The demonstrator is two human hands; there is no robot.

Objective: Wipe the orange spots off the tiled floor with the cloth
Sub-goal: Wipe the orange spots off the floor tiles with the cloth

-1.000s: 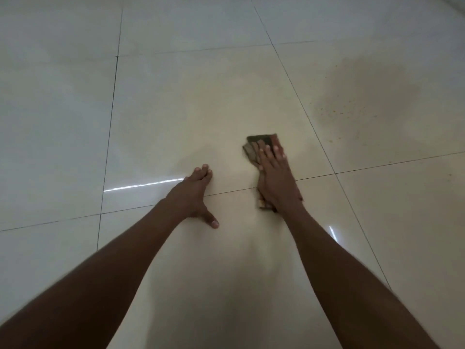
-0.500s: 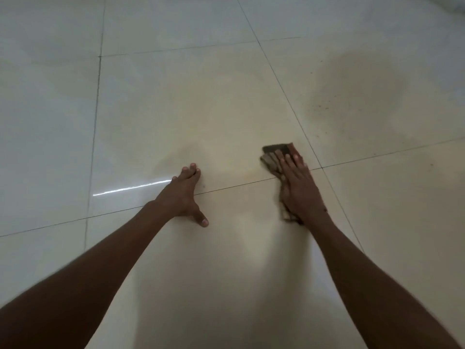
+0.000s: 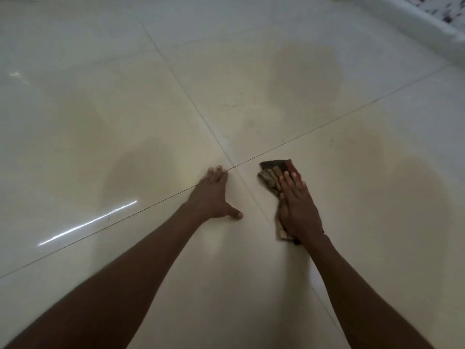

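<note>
A folded brown patterned cloth point(image 3: 273, 172) lies flat on the glossy cream tiled floor point(image 3: 151, 96). My right hand point(image 3: 298, 207) presses on it with straight fingers, covering most of it. My left hand point(image 3: 214, 195) rests flat on the floor beside the crossing of two grout lines, thumb spread out. A few tiny dark specks point(image 3: 227, 105) dot the tile ahead of the hands; orange spots are too faint to make out. A dull, smeared patch point(image 3: 305, 71) shows farther ahead on the right.
A white skirting edge point(image 3: 422, 18) runs along the top right corner, with patterned fabric point(image 3: 450, 8) above it. Bright light streaks point(image 3: 88, 224) reflect off the floor to the left. Open tile lies all around the hands.
My right hand has slid the cloth rightward across the grout line onto the neighbouring tile. The view has swung, bringing the skirting edge into sight. The left hand stays planted.
</note>
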